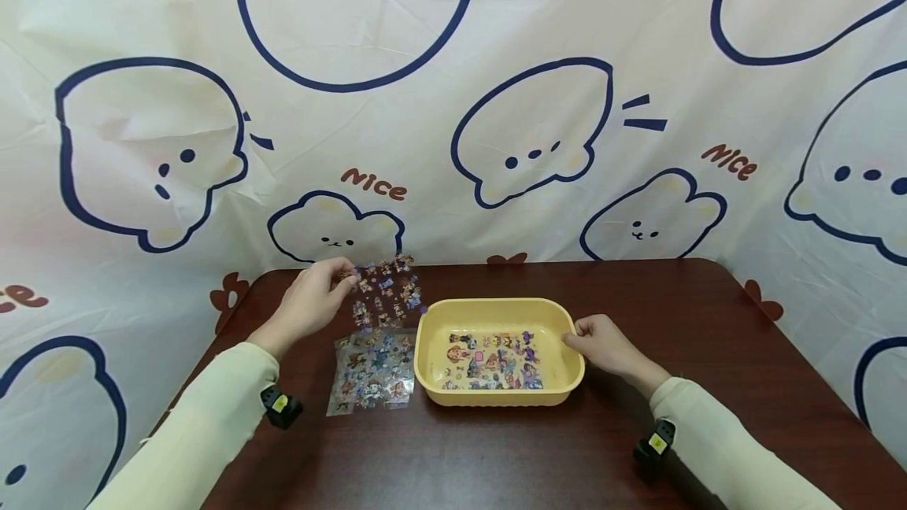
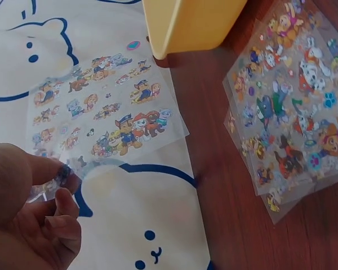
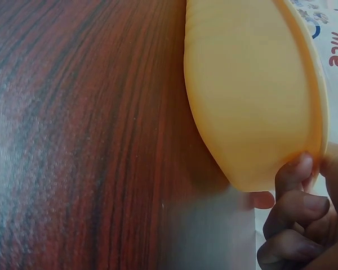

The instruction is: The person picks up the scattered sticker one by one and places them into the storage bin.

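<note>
My left hand (image 1: 319, 293) pinches one edge of a clear sticker sheet (image 1: 386, 290), held up over the table to the left of a yellow plastic basin. The left wrist view shows cartoon dogs printed on this sheet (image 2: 110, 112), with thumb and fingers at its corner. Below it on the table lies a stack of similar clear sticker sheets (image 1: 375, 368). My right hand (image 1: 602, 345) grips the right rim of the yellow basin (image 1: 499, 397), thumb over the edge and fingers beneath it. A sheet of colourful stickers (image 1: 494, 360) lies flat in the basin.
The dark red-brown wooden table (image 1: 453, 455) carries the basin and the stack side by side. Behind and at both sides hangs a pale cloth (image 1: 425, 140) with blue cartoon outlines, meeting the table's back edge.
</note>
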Demonstrator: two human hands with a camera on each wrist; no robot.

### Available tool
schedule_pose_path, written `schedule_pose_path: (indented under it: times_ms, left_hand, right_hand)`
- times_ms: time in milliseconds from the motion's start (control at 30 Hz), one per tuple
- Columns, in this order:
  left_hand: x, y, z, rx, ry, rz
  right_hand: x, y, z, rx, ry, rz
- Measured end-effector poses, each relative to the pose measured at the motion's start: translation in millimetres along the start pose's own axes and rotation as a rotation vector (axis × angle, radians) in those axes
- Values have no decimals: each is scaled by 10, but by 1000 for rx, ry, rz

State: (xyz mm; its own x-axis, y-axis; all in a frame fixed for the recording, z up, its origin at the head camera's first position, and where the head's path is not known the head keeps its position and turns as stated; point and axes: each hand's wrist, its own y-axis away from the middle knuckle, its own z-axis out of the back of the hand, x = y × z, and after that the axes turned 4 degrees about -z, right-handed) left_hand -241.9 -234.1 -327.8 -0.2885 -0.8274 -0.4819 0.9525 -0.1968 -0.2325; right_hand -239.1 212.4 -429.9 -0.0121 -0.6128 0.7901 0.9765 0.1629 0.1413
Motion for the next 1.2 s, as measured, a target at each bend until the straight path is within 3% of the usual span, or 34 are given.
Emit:
schedule_pose_path:
  times_ms: [1200]
  left_hand:
    - [-353,5,-127,69,68,-52]
  right_hand:
    - [8,6,1,3,-4,1]
